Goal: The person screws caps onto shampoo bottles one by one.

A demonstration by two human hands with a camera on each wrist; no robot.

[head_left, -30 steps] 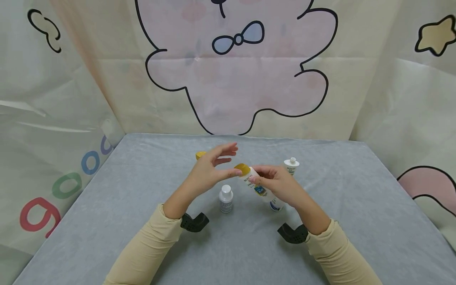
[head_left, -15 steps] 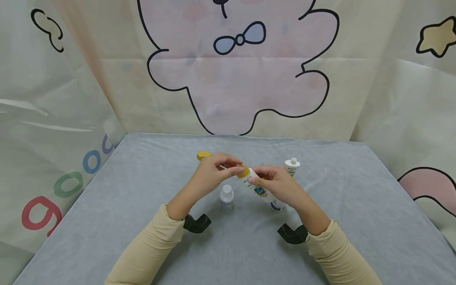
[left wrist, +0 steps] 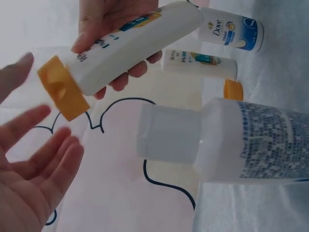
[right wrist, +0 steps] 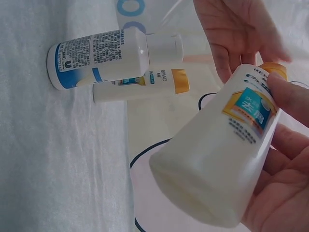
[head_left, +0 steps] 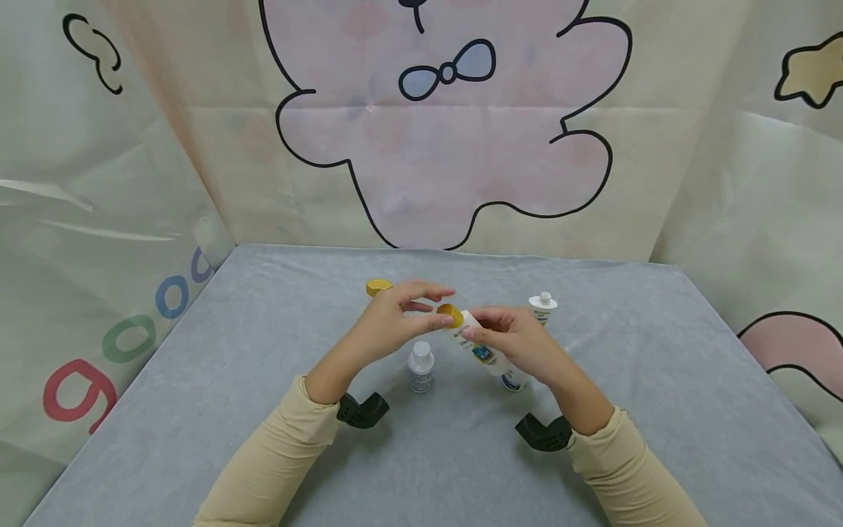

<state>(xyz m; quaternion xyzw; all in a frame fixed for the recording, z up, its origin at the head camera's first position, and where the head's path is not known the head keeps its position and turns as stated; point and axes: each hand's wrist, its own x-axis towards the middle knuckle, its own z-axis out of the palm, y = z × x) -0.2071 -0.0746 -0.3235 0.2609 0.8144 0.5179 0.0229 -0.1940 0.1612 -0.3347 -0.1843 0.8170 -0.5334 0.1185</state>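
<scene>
My right hand grips a white shampoo bottle, tilted above the table with its yellow cap toward my left hand. My left hand is beside that cap with fingers spread; the left wrist view shows thumb and fingers apart from it. A white-capped bottle stands below, between the hands. Behind my left hand stands another shampoo bottle with a yellow cap. Beyond my right hand is a white bottle with a bare nozzle. A Dove bottle stands below my right hand, partly hidden.
A loose yellow cap lies on the table near the bare-nozzle bottle. Grey cloth covers the table. Printed curtains hang behind and at both sides. Each wrist carries a black camera mount.
Half a second ago my left fingers closed on the held bottle's cap; now they are spread off it again. My right hand keeps its grip, almost unmoved.
</scene>
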